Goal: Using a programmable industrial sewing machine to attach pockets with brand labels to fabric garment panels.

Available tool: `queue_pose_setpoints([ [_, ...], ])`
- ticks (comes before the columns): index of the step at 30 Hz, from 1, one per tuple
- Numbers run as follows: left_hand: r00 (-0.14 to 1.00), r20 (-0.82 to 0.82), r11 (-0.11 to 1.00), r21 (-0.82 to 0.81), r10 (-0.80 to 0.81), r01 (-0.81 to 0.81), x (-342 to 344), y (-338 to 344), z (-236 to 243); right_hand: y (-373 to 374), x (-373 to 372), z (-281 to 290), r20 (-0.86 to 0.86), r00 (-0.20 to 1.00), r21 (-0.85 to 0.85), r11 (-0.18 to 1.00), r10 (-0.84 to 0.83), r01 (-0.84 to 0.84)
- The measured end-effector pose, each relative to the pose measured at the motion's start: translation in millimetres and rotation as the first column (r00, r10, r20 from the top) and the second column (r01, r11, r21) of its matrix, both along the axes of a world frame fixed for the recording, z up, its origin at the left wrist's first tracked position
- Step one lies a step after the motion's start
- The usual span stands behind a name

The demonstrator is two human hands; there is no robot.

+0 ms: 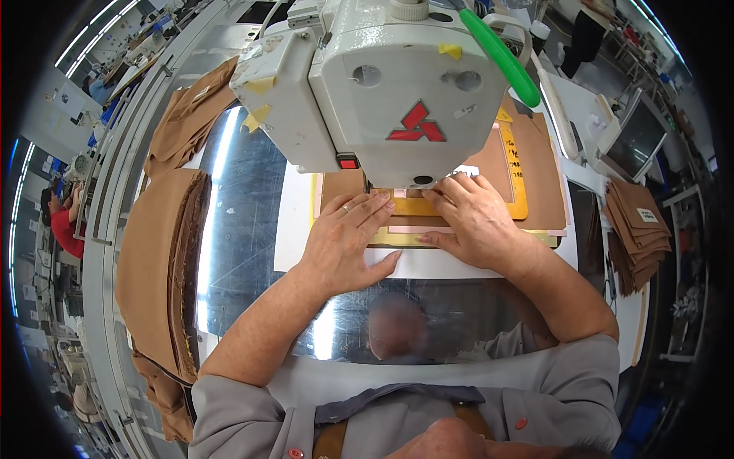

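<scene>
Head view: 2 hands, left hand (348, 239) and right hand (468, 216), fingers flat and open, press a brown fabric piece (489, 164) in a yellow template (417, 208) under the sewing machine (382, 84), likely positioning before stitching; next calls for steady alignment.

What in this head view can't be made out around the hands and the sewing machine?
- Needle: hidden behind the sewing machine head.
- Brown fabric piece under the yellow template: its near part is covered by the left hand and right hand.
- Stacked brown fabric at left: piece count too fine, bent by the fisheye rim.
- Person at the far left: small, cut by the rim.
</scene>
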State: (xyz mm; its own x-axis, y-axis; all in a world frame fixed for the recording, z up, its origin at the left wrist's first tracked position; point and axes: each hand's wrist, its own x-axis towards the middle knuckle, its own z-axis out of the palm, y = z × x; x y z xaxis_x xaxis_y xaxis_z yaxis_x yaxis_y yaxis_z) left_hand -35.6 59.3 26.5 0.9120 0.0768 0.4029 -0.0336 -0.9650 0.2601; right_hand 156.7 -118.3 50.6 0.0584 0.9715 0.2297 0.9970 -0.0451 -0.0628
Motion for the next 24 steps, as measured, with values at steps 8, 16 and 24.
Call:
queue_pose_setpoints([
  [8,1.0,-0.02,1.0,-0.015,-0.024,0.024,0.9,1.7,0.2,-1.9,1.3,-3.9,-0.054,0.999,0.042,0.999,-0.002,0.004],
  [16,0.998,-0.055,0.941,-0.337,0.001,-0.02,-3.9,18.6,0.8,-4.3,1.4,-6.2,-0.103,0.995,0.087,0.996,-0.003,0.012],
  [24,0.89,0.378,0.692,-0.714,0.254,0.106,2.5,47.7,38.3,-3.3,1.8,-8.4,-0.148,0.989,0.037,0.999,-0.019,0.025],
])
